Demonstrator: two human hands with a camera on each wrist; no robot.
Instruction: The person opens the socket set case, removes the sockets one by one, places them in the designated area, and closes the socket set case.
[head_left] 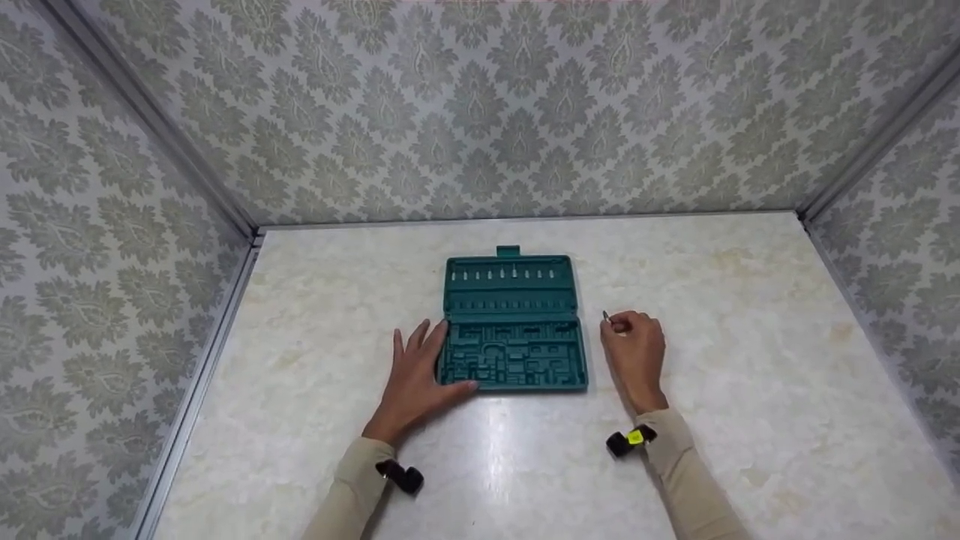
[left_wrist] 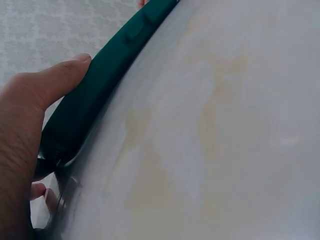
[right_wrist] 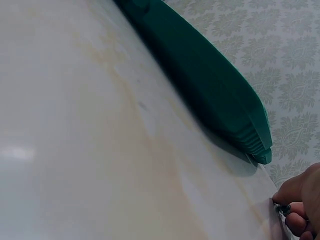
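At the lower edge of the head view, two beige sleeves [head_left: 349, 480] are showing above the pale, marbled tabletop [head_left: 780, 390], each bearing a black wrist camera [head_left: 403, 478]. Left of centre, the left hand [head_left: 416, 379] is resting against a green case [head_left: 512, 316], its fingers spreading wide, the thumb touching the near edge and the forefinger the left side. Right of centre, the right hand [head_left: 637, 352] is pinching a small metal piece [head_left: 606, 316] between thumb and curled fingers, just beside the case. The case is lying open mid-frame, its far half holding a row of silvery bits [head_left: 502, 274]. A leaf-patterned wall [head_left: 525, 112] is filling the upper frame.
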